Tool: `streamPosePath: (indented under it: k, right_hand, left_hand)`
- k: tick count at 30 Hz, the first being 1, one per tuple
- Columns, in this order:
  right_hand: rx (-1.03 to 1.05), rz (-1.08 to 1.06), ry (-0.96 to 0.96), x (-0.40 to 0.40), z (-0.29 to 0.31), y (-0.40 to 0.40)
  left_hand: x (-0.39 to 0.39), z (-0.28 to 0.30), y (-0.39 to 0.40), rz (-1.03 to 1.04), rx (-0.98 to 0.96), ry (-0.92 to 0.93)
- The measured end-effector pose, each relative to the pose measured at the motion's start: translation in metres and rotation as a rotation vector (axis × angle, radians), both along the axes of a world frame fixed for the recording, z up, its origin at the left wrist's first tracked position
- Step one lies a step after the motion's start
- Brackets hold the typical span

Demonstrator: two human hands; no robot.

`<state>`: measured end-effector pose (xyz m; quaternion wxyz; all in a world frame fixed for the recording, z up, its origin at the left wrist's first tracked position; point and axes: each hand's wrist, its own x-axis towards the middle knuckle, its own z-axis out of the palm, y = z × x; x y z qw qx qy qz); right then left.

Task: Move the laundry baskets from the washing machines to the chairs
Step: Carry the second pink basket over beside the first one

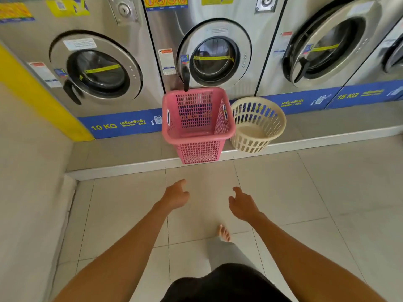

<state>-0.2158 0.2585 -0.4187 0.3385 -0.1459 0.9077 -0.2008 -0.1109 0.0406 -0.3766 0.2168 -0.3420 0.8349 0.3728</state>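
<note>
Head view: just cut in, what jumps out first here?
A pink square basket stands on the raised ledge in front of the middle washing machine, with a cream round basket close beside it on the right. Both look empty. The left hand and right hand reach toward them, open, touching nothing.

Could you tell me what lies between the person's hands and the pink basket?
Only bare floor tiles in the head view: both hands, left and right, reach toward the pink basket, touching nothing.
</note>
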Motion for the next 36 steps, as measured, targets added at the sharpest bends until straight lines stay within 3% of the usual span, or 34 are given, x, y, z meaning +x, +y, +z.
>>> streamPosePath:
  k: [16,25,36]
  right_hand:
    - [0.07,0.094,0.009,-0.249,0.004,-0.134]
    - [0.072,0.019,0.035,-0.342,-0.003,-0.207]
    - [0.162,-0.009,-0.029,-0.405,-0.037,-0.23]
  left_hand:
    - [-0.173,-0.014,-0.14,0.175,0.036,-0.055]
    - [-0.254,-0.025,-0.228,0.012,-0.049,-0.068]
    - [-0.314,-0.096,-0.29,0.126,-0.236,-0.224]
